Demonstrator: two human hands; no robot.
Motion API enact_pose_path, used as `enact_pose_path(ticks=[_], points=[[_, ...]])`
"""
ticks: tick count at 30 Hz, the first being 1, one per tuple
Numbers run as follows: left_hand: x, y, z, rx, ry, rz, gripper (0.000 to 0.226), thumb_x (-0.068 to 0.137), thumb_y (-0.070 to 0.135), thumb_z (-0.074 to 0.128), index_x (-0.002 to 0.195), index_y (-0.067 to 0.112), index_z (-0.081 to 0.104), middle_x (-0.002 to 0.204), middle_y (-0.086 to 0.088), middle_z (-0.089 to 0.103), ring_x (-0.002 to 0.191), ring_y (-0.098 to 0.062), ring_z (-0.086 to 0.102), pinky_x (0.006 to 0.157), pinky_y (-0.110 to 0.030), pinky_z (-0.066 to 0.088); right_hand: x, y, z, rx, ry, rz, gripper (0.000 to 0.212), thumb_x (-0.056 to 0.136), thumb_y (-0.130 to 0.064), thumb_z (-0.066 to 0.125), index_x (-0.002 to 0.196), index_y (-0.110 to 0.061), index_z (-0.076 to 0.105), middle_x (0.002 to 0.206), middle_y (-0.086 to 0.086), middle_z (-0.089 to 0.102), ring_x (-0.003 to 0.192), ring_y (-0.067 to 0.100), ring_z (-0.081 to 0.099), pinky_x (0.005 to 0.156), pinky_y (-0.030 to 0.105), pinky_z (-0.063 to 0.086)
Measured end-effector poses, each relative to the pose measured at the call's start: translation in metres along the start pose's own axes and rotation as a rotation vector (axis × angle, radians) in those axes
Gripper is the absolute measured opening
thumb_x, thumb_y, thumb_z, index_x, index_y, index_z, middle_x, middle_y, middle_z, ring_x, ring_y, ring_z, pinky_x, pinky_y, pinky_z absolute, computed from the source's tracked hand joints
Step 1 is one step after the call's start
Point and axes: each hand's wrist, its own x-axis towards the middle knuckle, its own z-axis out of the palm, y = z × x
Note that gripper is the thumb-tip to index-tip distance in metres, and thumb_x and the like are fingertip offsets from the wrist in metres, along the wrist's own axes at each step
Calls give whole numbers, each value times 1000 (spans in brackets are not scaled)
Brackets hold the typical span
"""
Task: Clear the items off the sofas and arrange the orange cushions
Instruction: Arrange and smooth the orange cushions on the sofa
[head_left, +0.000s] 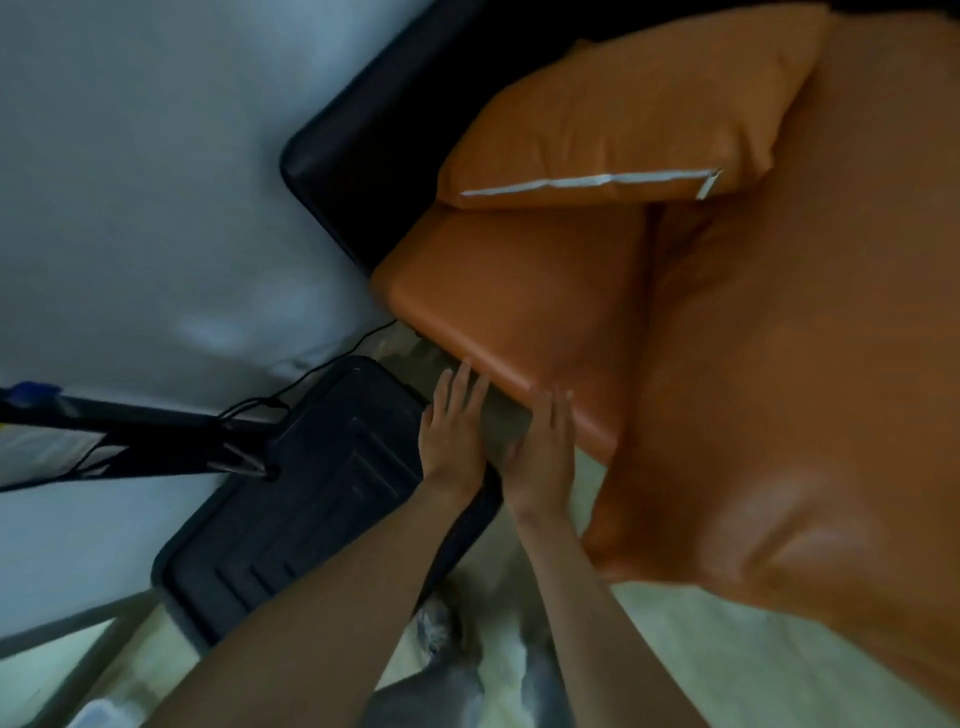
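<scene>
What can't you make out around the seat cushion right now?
- Head view: left hand fingertips, tucked under the seat cushion.
- Sofa frame, mostly covered by cushions.
- Big cushion, cut off by the right edge.
- Black case, blurred, partly behind the arms.

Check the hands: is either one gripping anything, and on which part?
No grip visible. Left hand and right hand lie with straight fingers against the front edge of the orange seat cushion, pressing rather than holding.

Dim, bluish indoor light is washing the scene; motion blur is softening everything; wide-angle distortion is bending the edges; a faint sheen is showing on the orange cushion (810, 499).
</scene>
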Motion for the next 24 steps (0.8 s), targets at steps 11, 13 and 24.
enact_pose_path(ticks=[11,13,24], points=[[153,-27,124,75,375,232,139,66,40,93,163,29,-6,172,-6,-3,159,-28,-9,127,-53,5,97,82,131,-426,306,-18,126,71,-26,91,165,-24,7,172,6,-4,158,26,-10,126,49,-5],[160,-27,137,70,443,247,141,64,44,93,162,28,-7,171,-8,-2,158,-27,-16,127,-54,-4,103,92,143,-529,415,-40,121,76,-33,88,165,-25,6,172,8,-3,159,27,-6,126,49,-3],[176,-21,158,124,605,207,128,84,49,81,161,28,-20,168,-10,-8,156,-34,0,128,-55,-2,129,109,163,-703,758,-176,57,106,-24,59,157,-27,36,162,14,35,149,33,33,119,51,16]])
